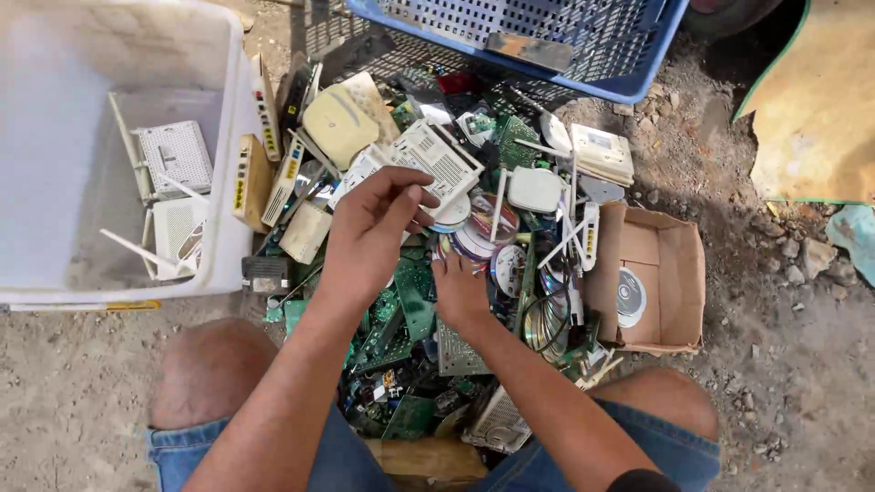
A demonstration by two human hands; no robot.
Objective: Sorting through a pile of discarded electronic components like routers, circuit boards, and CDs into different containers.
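Note:
My left hand (369, 232) hovers over a heap of electronic scrap, its fingers curled and pinching something small that I cannot make out, just in front of a white vented router shell (436, 161). My right hand (458, 290) lies lower, palm down, its fingers on a stack of shiny discs (488, 239). Green circuit boards (415, 305) fill the heap beneath both hands. My knees frame the pile on both sides.
A white plastic tub (228, 182) at left holds white routers with antennas (173, 155). A blue slatted crate (629, 87) stands at the top. An open cardboard box (679, 273) with a disc sits at right. Bare dirt and stones surround everything.

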